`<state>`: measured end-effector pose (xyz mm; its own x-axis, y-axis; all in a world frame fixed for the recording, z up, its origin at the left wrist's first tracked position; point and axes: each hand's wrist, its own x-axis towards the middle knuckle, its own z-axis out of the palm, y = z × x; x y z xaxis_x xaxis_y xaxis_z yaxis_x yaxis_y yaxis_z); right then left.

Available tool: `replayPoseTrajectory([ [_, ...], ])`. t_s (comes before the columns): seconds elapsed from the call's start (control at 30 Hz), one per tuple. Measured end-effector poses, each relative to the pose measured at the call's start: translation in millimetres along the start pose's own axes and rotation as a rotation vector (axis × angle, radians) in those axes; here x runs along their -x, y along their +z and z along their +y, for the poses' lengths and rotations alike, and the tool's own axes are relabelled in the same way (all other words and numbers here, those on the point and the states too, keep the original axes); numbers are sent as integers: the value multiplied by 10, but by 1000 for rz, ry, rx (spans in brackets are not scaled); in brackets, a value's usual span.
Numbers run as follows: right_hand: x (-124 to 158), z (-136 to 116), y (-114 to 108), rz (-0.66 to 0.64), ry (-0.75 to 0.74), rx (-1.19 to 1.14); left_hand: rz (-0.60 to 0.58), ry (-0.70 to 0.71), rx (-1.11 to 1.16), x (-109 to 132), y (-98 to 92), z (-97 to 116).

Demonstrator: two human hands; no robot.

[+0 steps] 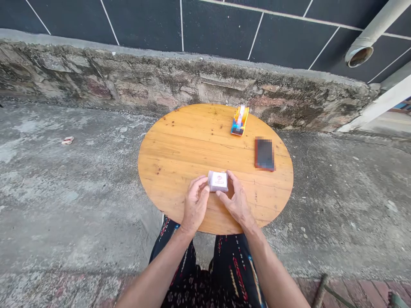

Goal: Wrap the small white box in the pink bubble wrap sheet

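Note:
A small greyish, wrapped packet (pixel 218 181) with a white label and red print lies near the front of the round wooden table (pixel 192 145). My left hand (pixel 196 199) holds its left side, thumb at the front corner and fingers behind. On the opposite side, my right hand (pixel 236 200) grips it, with the thumb at the front edge and the index finger at the back right corner. The label faces up. I cannot tell what is inside the wrapping.
A yellow and blue tape dispenser (pixel 239 120) stands at the table's back right. Nearer, at the right, lies a dark, pixelated phone-like slab (pixel 265 154) with a reddish edge. Behind the table runs a stone wall base (pixel 154 85); a pipe (pixel 361 51) juts out at upper right.

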<state>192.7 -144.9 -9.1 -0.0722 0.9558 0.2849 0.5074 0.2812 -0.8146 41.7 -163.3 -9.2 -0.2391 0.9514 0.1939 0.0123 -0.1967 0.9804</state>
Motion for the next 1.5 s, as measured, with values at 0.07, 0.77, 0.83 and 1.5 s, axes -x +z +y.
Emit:
replayPoseTrajectory([
  [0.07, -40, -25, -9, -6, -37, 16, -54, 81, -78, 5, 0, 9],
  [0.77, 375, -96, -232, 48, -314, 312, -228, 171, -179, 89, 2, -8],
  [0.83, 371, -100, -273, 53, -292, 296, -252, 201, -205, 80, 7, -3],
  [1.5, 172, -116, -354, -5, -189, 27, -237, 20, -61, 84, -25, 30],
])
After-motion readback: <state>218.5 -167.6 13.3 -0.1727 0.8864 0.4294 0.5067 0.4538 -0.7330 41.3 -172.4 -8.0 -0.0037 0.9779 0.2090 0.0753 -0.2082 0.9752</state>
